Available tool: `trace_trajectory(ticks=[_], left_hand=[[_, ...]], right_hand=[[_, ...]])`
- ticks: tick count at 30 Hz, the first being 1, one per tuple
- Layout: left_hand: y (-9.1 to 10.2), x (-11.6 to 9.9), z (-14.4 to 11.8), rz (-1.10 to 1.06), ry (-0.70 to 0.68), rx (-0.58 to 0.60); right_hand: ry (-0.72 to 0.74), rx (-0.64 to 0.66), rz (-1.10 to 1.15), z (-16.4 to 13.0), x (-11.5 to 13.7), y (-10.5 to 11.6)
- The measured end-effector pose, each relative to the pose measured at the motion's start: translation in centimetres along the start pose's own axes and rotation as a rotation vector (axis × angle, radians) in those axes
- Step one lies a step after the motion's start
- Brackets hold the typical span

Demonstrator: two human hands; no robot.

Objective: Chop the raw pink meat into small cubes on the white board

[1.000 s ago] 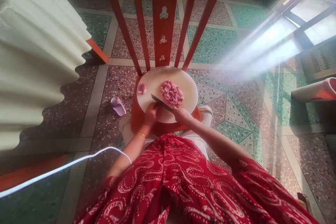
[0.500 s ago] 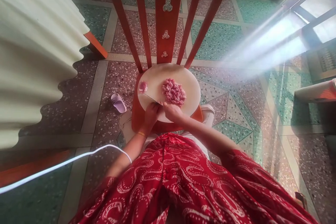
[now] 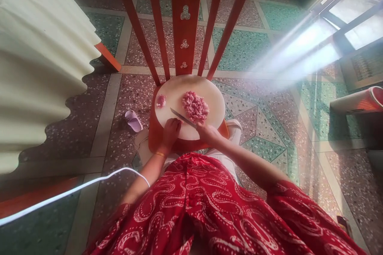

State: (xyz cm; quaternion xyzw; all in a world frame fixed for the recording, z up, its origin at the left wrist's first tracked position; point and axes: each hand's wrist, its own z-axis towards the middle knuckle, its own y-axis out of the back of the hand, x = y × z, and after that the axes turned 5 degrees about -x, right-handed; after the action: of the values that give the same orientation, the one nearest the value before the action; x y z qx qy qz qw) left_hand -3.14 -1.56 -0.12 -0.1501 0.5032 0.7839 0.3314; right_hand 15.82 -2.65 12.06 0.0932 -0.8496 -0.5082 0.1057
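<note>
A round pale cutting board [image 3: 170, 87] rests on the seat of a wooden chair. My right hand [image 3: 208, 134] is wrapped round the handle of a knife [image 3: 182, 117], its blade pointing to the far left, over the board. At the near left edge of the board, my left hand [image 3: 171, 130] is closed with fingers curled; what they hold, if anything, is hidden. Just beyond the blade lies a heap of chopped raw meat [image 3: 195, 106]. A smaller piece of meat [image 3: 160, 101] sits by the board's left rim.
The slatted chair back [image 3: 183, 28] rises behind the board. A lilac slipper [image 3: 133, 121] lies on the tiled floor to the left. A pale cloth [image 3: 36, 67] hangs at far left, and a white cable [image 3: 74, 184] crosses toward my left arm. To the right is a light-coloured bin [image 3: 356, 100].
My right hand has moved right, away from my left hand, and the knife blade now shows more fully beside the heap. My left hand stays at nearly the same spot.
</note>
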Motion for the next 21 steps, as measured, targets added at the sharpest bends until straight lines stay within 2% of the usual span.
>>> trace_trajectory(ticks=[4,9,11,13,16,19,21], left_hand=[[-0.1,0.1,0.0,0.003,-0.013,0.01],[-0.3,0.7,0.2,0.012,-0.065,0.009],[-0.4,0.8,0.2,0.036,-0.077,0.02],[-0.3,0.9,0.1,0.034,-0.076,0.026],[0.1,0.7,-0.1,-0.003,-0.062,0.022],[0.6,0.3,-0.2,0.006,-0.032,0.013],[0.9,-0.1,-0.3,0.039,-0.01,0.002]], right_hand=[[0.037,0.017,0.017,1.5,1.9,-0.1],[0.099,0.003,0.051,5.1,5.0,1.6],[0.113,-0.008,0.069,5.7,5.7,2.1],[0.12,-0.009,0.067,5.2,5.3,1.9],[0.106,-0.007,0.052,3.1,2.7,0.9],[-0.009,-0.016,0.013,1.1,0.2,0.3],[-0.04,-0.029,-0.004,0.4,-0.3,0.2]])
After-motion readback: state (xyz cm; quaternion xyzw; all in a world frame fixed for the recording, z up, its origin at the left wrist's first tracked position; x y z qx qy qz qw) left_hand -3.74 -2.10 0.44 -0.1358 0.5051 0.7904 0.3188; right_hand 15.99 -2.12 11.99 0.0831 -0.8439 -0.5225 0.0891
